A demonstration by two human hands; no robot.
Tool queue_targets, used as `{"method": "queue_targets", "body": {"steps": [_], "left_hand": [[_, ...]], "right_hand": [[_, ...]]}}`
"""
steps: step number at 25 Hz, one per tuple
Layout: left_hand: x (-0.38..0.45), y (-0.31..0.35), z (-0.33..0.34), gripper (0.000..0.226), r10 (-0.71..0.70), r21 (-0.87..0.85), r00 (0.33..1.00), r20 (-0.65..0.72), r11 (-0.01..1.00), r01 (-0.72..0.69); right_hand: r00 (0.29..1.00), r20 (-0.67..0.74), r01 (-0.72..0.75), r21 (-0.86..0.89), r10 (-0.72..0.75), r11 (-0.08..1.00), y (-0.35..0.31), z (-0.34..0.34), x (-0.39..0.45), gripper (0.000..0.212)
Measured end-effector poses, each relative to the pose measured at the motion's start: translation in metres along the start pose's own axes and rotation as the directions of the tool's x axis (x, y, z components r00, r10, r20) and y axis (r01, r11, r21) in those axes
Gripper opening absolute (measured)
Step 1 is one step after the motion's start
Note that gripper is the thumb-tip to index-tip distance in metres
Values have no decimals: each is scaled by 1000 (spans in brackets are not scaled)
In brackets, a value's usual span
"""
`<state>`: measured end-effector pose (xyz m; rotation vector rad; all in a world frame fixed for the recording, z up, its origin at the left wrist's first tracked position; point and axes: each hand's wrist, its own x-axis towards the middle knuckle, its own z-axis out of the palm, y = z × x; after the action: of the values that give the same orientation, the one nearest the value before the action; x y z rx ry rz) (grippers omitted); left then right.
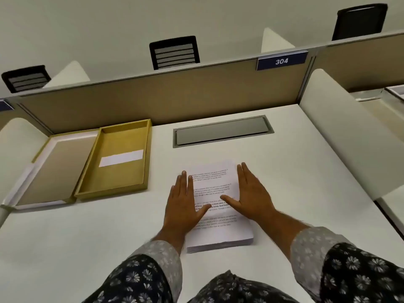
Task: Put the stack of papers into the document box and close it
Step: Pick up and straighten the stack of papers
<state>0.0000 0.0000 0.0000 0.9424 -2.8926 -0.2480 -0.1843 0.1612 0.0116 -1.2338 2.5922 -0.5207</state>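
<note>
A thick stack of printed white papers [215, 186] lies flat on the white desk in front of me. My left hand [182, 204] presses against its left edge, fingers straight, thumb over the top sheet. My right hand [251, 195] lies along the right edge, fingers straight, thumb resting on the page. Neither hand has lifted the stack. The gold document box [119, 158] lies open at the left of the desk, with a white label inside its tray. Its hinged lid [52, 169] is folded out flat to the left.
A grey cable hatch [223, 131] is set into the desk behind the papers. A tan partition [153, 99] with a "304" sign [282, 61] closes the back. White side dividers [341, 132] flank the desk. Black chairs stand beyond.
</note>
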Motion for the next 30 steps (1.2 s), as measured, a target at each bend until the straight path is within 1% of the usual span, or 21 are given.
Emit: {"method": "queue_targets", "body": {"steps": [1,2,3,5,7,9,12,15,17,18,19,20,21,22,23,24,26,27,29,30], "left_hand": [[-5,1,5,117,-44,-68,999,27,997,46],[-10,0,11,116,-96,-121,995,38,988,100],[-17,-2,19,116,-138,-139,989,61,980,145],[-27,-4,34,114,-196,-164,973,118,963,214],[-27,-6,39,113,-232,-161,963,139,954,253],[-20,-7,38,113,-244,-181,961,130,947,265],[-12,-6,35,106,-291,-316,950,110,896,311],[-9,-1,35,99,-323,-353,940,109,871,340],[-3,-1,33,93,-351,-367,926,141,850,378],[-1,-4,32,88,-358,-396,920,160,830,392],[1,-9,31,83,-352,-433,920,174,812,392],[1,-15,30,79,-333,-465,925,186,799,381],[1,-21,31,77,-309,-484,930,199,794,367],[0,-26,31,77,-290,-493,934,210,793,357],[0,-29,31,76,-278,-499,935,220,792,352],[0,-31,32,76,-274,-499,934,230,790,355],[4,-31,32,76,-280,-488,926,254,789,373],[6,-31,31,75,-282,-481,921,271,789,383],[9,-34,28,72,-275,-486,914,299,780,394],[9,-36,27,70,-269,-497,912,309,772,396]], "right_hand": [[997,8,-73,60,73,996,-2,5,0,124],[984,4,-177,100,177,979,-3,8,0,123],[963,19,-268,134,268,954,-5,13,-1,122],[901,65,-432,203,429,878,-7,25,-3,118],[839,93,-538,282,536,794,-10,29,3,114],[814,128,-574,330,566,750,-17,30,11,112],[791,178,-610,314,586,728,-37,36,21,108],[732,255,-681,285,631,675,-41,37,31,93],[698,345,-716,359,628,599,-32,28,43,83],[695,386,-718,403,606,568,-28,23,47,78],[697,412,-717,408,587,565,-25,20,49,74],[700,422,-713,372,575,595,-26,17,49,74],[712,413,-696,306,568,650,-27,15,47,76],[734,392,-665,253,554,702,-30,14,45,78],[762,381,-631,252,525,733,-32,15,44,76],[786,386,-602,305,483,738,-34,15,42,72],[818,411,-566,449,403,691,-36,14,40,60],[832,403,-546,475,381,690,-37,13,40,56],[865,336,-500,514,373,697,-36,13,37,58],[865,312,-501,553,392,665,-34,13,37,64]]}}
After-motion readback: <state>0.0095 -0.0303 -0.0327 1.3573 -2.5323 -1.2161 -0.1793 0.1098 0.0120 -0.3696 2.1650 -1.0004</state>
